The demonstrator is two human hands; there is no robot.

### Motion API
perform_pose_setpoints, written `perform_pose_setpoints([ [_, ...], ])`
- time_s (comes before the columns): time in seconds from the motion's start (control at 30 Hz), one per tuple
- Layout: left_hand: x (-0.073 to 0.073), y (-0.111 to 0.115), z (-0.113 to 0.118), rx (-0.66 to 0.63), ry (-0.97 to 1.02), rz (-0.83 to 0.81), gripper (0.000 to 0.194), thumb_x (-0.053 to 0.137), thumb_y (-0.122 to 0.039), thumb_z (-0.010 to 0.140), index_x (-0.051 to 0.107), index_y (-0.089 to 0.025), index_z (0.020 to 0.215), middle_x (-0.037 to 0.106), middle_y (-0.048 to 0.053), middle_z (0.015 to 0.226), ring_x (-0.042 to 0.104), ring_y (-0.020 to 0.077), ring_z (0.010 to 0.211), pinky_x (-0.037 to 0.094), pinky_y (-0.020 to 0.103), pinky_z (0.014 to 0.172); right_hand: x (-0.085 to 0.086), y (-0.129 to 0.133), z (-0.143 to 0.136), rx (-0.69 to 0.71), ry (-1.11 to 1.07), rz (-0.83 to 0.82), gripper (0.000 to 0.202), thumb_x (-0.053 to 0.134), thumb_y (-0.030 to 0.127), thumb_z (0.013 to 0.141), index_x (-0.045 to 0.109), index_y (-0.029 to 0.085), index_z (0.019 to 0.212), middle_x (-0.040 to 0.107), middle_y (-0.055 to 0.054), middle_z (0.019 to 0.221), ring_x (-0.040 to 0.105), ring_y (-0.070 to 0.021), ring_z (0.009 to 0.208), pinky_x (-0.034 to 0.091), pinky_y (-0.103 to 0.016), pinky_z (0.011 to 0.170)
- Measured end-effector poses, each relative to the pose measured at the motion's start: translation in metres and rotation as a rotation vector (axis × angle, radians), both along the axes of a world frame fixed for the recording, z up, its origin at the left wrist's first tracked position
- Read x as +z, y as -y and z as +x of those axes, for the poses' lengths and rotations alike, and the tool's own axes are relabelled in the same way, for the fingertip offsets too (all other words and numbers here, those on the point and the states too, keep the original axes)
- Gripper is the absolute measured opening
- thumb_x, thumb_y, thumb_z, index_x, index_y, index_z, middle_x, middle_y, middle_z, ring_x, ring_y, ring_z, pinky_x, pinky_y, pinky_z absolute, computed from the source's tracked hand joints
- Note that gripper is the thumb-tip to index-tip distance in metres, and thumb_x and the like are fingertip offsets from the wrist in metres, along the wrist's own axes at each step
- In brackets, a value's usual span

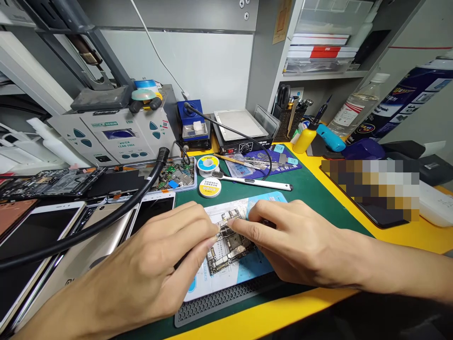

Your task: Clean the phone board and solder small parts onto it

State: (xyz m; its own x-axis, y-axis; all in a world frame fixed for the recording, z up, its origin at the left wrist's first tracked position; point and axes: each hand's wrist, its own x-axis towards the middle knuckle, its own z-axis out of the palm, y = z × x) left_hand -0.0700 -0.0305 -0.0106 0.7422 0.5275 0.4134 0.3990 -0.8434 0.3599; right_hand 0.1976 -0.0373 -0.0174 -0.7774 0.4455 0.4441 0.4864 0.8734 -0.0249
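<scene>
A few smartphones [81, 259] sit side by side on the left, a black hose [116, 215] running across them. Then there's the left hand [173, 255], thumb and fingers drawn together at the left edge of a bare logic board [231, 243]; can't tell if they're pinching anything. The board lies on a blue-and-white card [247, 274], between both hands. Right hand [286, 236] is half curled, thumb over the board, grip unclear too. Far right, a spray can [403, 99] leans.
</scene>
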Motion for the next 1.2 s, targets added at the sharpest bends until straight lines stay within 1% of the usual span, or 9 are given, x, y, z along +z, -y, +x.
perform_pose_setpoints([
  [0.2, 0.0029, 0.0016, -0.0003, -0.010, -0.023, -0.004, 0.020, 0.050, -0.006, 0.105, 0.066, -0.017, 0.105, 0.065, 0.003, 0.092, 0.057, 0.0149, 0.084, 0.047, 0.029, 0.075, 0.0011, 0.0008, -0.0022, -0.008, 0.021, 0.071, 0.038, 0.049, 0.001, 0.092, 0.065, 0.010, 0.125, 0.064, -0.005, 0.086, 0.046, -0.0163, 0.058, 0.029, -0.029, 0.046],
  [0.37, 0.0035, 0.0004, 0.0000, -0.022, -0.019, -0.008, 0.021, 0.049, -0.006, 0.105, 0.068, -0.015, 0.103, 0.066, 0.004, 0.092, 0.057, 0.0159, 0.083, 0.046, 0.031, 0.074, 0.0013, 0.0018, -0.0024, -0.013, 0.024, 0.107, 0.039, 0.049, 0.001, 0.090, 0.065, 0.009, 0.126, 0.065, -0.006, 0.086, 0.048, -0.0167, 0.059, 0.027, -0.030, 0.046],
  [0.43, 0.0030, -0.0002, 0.0004, -0.025, -0.020, -0.003, 0.020, 0.049, -0.006, 0.105, 0.067, -0.015, 0.104, 0.066, 0.004, 0.093, 0.058, 0.0161, 0.084, 0.047, 0.031, 0.075, 0.0026, 0.0021, -0.0035, -0.019, 0.035, 0.122, 0.039, 0.049, 0.001, 0.089, 0.067, 0.009, 0.123, 0.063, -0.005, 0.083, 0.044, -0.0165, 0.055, 0.024, -0.031, 0.045],
  [0.53, 0.0018, -0.0002, 0.0004, -0.012, -0.021, -0.007, 0.020, 0.050, -0.006, 0.106, 0.067, -0.016, 0.104, 0.066, 0.004, 0.093, 0.058, 0.0158, 0.084, 0.047, 0.031, 0.074, 0.0040, 0.0018, -0.0048, -0.001, 0.057, 0.088, 0.038, 0.048, 0.001, 0.088, 0.070, 0.010, 0.118, 0.059, -0.003, 0.079, 0.039, -0.0162, 0.053, 0.021, -0.032, 0.045],
  [0.73, -0.0001, 0.0003, 0.0008, -0.023, -0.005, -0.020, 0.020, 0.049, -0.006, 0.106, 0.066, -0.016, 0.106, 0.064, 0.003, 0.092, 0.058, 0.0157, 0.084, 0.045, 0.031, 0.073, -0.0020, 0.0009, -0.0017, -0.017, 0.009, 0.061, 0.042, 0.052, 0.002, 0.087, 0.066, 0.011, 0.125, 0.064, -0.006, 0.088, 0.048, -0.0168, 0.061, 0.028, -0.030, 0.047],
  [0.83, -0.0004, 0.0003, 0.0003, -0.030, -0.007, -0.026, 0.020, 0.049, -0.006, 0.106, 0.066, -0.016, 0.106, 0.065, 0.004, 0.092, 0.057, 0.0159, 0.084, 0.045, 0.031, 0.073, -0.0033, 0.0010, -0.0010, -0.009, 0.014, 0.057, 0.043, 0.053, 0.002, 0.087, 0.065, 0.011, 0.127, 0.064, -0.006, 0.089, 0.048, -0.0167, 0.062, 0.029, -0.029, 0.047],
  [0.97, 0.0002, 0.0004, -0.0007, -0.019, -0.014, -0.021, 0.021, 0.049, -0.007, 0.106, 0.068, -0.017, 0.106, 0.067, 0.004, 0.093, 0.059, 0.0164, 0.083, 0.046, 0.031, 0.073, -0.0025, 0.0010, -0.0011, -0.004, 0.021, 0.044, 0.040, 0.052, 0.003, 0.088, 0.066, 0.010, 0.125, 0.063, -0.005, 0.086, 0.044, -0.0156, 0.058, 0.028, -0.029, 0.047],
  [1.13, 0.0004, 0.0002, -0.0002, -0.008, 0.001, -0.018, 0.022, 0.050, -0.007, 0.105, 0.068, -0.018, 0.108, 0.069, 0.005, 0.092, 0.062, 0.0170, 0.084, 0.048, 0.031, 0.072, -0.0050, 0.0003, -0.0004, -0.009, -0.016, 0.061, 0.046, 0.053, 0.003, 0.086, 0.061, 0.011, 0.130, 0.063, -0.005, 0.089, 0.049, -0.0162, 0.062, 0.027, -0.029, 0.047],
  [1.2, 0.0004, 0.0001, -0.0001, -0.006, 0.000, -0.016, 0.022, 0.050, -0.007, 0.105, 0.069, -0.018, 0.107, 0.069, 0.005, 0.092, 0.062, 0.0171, 0.084, 0.049, 0.031, 0.072, -0.0056, -0.0001, -0.0006, -0.010, -0.006, 0.054, 0.045, 0.054, 0.004, 0.086, 0.062, 0.011, 0.130, 0.062, -0.004, 0.088, 0.048, -0.0157, 0.062, 0.028, -0.029, 0.047],
])
